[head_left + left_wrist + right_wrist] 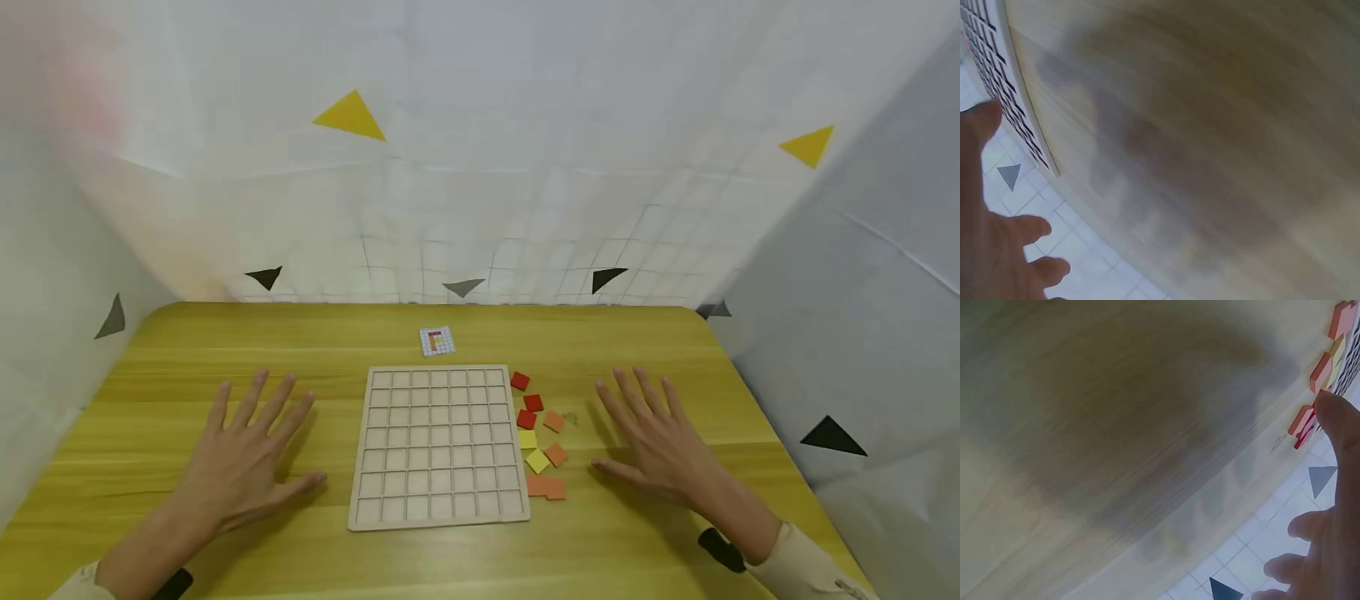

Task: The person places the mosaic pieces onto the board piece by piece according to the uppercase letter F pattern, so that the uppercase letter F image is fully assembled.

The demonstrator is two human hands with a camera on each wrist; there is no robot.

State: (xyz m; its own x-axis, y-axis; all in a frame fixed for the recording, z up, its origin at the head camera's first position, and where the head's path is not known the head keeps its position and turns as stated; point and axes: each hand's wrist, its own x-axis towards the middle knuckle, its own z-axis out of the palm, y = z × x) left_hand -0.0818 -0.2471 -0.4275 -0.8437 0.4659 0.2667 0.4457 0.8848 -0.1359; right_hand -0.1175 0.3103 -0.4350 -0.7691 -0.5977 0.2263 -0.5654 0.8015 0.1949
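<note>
A pale wooden grid board [441, 450] lies flat in the middle of the table, its square cells bare. Along its right edge are loose square tiles: red [533, 403], yellow [537, 461] and orange [556, 454]. Behind the board lies a small pattern card [437, 341] with a coloured figure on a grid. To the board's left, my left hand [243, 467] spreads its fingers palm down and holds nothing. My right hand [660, 446] is likewise spread, to the right of the tiles and apart from them. Both wrist views show hand shadows on the table.
The wooden table [300, 558] ends at a white sheet wall [480, 208] behind, with side sheets left and right. Yellow triangles [352, 117] and black triangles [607, 279] mark the sheets. A small faint mark [572, 419] shows on the table near the orange tiles.
</note>
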